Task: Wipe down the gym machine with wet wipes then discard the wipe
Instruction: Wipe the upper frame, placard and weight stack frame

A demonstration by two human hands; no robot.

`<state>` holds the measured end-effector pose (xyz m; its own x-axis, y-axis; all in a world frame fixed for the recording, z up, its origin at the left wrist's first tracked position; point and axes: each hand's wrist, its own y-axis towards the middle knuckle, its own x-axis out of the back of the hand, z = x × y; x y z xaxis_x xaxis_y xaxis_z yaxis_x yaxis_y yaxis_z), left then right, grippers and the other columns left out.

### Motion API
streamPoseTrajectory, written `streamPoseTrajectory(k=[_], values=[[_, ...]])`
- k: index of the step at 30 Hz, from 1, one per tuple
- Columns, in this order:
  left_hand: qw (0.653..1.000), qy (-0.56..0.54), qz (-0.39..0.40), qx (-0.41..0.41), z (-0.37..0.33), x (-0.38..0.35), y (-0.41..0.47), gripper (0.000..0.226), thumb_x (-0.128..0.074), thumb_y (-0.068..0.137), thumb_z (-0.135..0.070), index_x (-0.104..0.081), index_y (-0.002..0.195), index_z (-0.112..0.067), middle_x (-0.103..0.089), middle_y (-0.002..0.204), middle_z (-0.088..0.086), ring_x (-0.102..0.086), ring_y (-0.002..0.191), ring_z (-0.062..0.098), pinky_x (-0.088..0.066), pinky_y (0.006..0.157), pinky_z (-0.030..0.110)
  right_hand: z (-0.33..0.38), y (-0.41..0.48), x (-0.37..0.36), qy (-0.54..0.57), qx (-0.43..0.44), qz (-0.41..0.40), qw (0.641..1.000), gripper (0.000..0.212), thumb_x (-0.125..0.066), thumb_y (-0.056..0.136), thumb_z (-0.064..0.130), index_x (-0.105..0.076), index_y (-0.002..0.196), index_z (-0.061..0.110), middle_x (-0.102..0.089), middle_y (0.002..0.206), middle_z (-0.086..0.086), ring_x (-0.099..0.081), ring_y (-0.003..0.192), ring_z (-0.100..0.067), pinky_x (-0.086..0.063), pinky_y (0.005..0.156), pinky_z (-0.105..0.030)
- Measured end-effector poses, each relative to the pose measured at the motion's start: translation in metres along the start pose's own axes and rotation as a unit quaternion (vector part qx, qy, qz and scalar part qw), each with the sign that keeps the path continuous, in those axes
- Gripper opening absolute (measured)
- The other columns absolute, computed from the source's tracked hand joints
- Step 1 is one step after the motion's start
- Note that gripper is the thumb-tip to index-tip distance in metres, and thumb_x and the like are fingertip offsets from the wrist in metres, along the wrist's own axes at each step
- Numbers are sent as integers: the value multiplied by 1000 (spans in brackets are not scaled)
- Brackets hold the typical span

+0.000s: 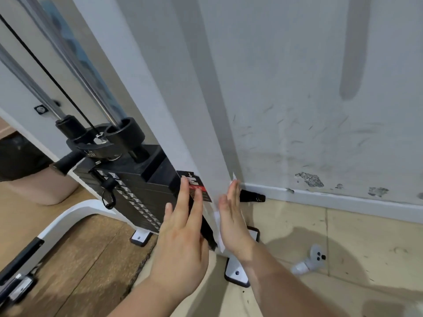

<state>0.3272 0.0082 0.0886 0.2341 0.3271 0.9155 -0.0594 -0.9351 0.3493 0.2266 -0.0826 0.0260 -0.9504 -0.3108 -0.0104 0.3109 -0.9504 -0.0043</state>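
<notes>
A white gym machine upright post (160,88) runs down to the floor beside a black weight stack (137,186). My right hand (232,216) lies flat with straight fingers against the post's right face, pressing a white wet wipe (217,221) whose edges peek out above the fingertips and below the palm. Straight fingers of my left hand (183,229) rest on the post's left face, over a black and red label (194,185).
Chrome guide rods (91,83) and a black cable rise from the stack. White foot plates (235,271) bolt the frame to the floor. A white controller (309,263) lies on the tiles at right. The scuffed wall (320,110) stands close behind. A person's leg (39,186) is at left.
</notes>
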Motion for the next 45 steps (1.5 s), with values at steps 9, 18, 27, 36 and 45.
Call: streamPoseTrajectory(k=[9, 18, 27, 36, 45], values=[[992, 107, 43, -56, 14, -22, -5, 84, -38, 77, -5, -23, 160, -10, -2, 169, 16, 6, 157, 17, -20, 117, 54, 2, 2, -14, -5, 163, -30, 986, 110, -3, 79, 93, 11, 162, 21, 22, 168, 13, 23, 153, -1, 13, 125, -28], [989, 127, 50, -49, 27, -61, -20, 81, -39, 74, -3, -29, 154, 2, 5, 168, 20, 2, 157, 28, -18, 121, 52, -67, 15, -16, 104, -10, -67, 992, 100, -14, 67, 105, 10, 149, 52, 20, 165, 27, 18, 150, 10, 7, 129, -37], [988, 142, 37, -54, 34, -100, -23, 74, -31, 81, -7, -21, 153, 3, 20, 166, 16, 10, 156, 32, -5, 122, 50, -157, 6, -18, 59, -60, -87, 993, 125, -18, 70, 103, 7, 163, 24, 12, 170, 13, 11, 156, -2, 1, 130, -38], [990, 128, 52, -41, 31, -135, -38, 98, -51, 70, 3, -4, 156, -3, 29, 163, 17, 17, 154, 33, 1, 122, 50, -182, 53, -10, 169, -149, -46, 973, 88, -24, 79, 99, -4, 156, 60, -3, 166, 35, 0, 153, 8, -4, 127, -46], [990, 128, 51, -38, 31, -149, -40, 94, -46, 68, 7, -5, 152, -4, 31, 162, 18, 23, 153, 31, -4, 120, 51, -230, 21, -6, 188, -285, -111, 933, 89, -26, 92, 85, -16, 164, 33, -20, 165, 21, -19, 153, -3, -14, 128, -42]])
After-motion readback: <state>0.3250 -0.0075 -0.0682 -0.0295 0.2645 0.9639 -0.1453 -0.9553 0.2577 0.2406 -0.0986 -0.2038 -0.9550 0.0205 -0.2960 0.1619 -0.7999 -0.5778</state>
